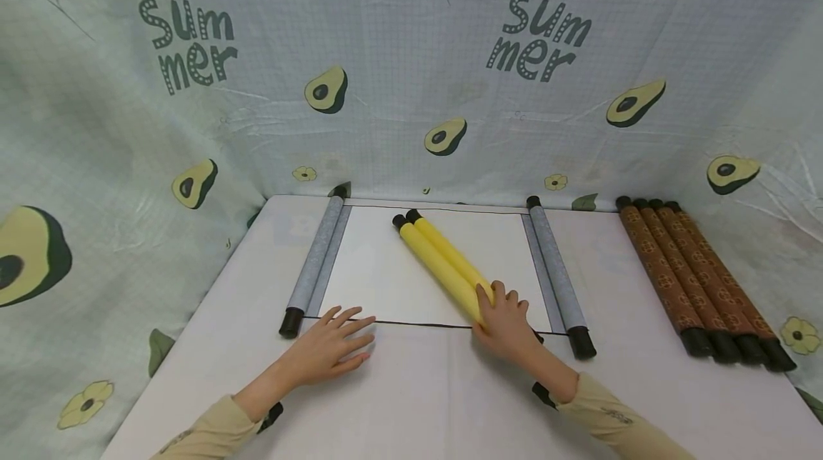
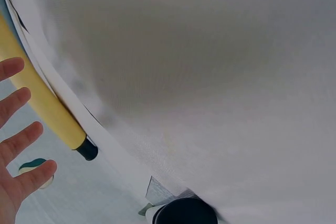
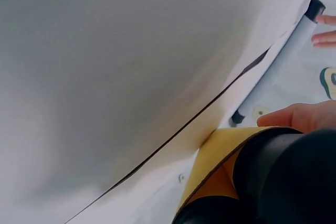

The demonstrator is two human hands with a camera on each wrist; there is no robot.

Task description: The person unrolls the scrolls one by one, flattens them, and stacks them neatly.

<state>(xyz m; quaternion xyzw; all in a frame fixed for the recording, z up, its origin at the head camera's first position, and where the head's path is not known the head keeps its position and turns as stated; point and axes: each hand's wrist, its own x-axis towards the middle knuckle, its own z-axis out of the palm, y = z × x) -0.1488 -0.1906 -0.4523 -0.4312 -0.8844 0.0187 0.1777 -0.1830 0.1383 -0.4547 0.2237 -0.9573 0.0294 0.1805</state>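
Observation:
A yellow scroll [image 1: 440, 271], rolled into two side-by-side rolls with black end knobs, lies slantwise on a spread white sheet [image 1: 366, 267]. My right hand [image 1: 506, 322] grips its near end, fingers over the top. In the right wrist view the yellow scroll [image 3: 215, 148] shows its black knobs close up, partly covering the right hand [image 3: 307, 115]. My left hand [image 1: 331, 347], fingers spread and holding nothing, hovers by the sheet's near left edge. A grey roller [image 1: 315, 260] bounds the sheet on the left, and another grey roller [image 1: 559, 271] on the right.
Several brown patterned rolls [image 1: 697, 274] with black ends lie side by side at the table's right. A cloth printed with avocados [image 1: 324, 91] hangs behind and at the sides. The white table [image 1: 411, 388] stretches toward me.

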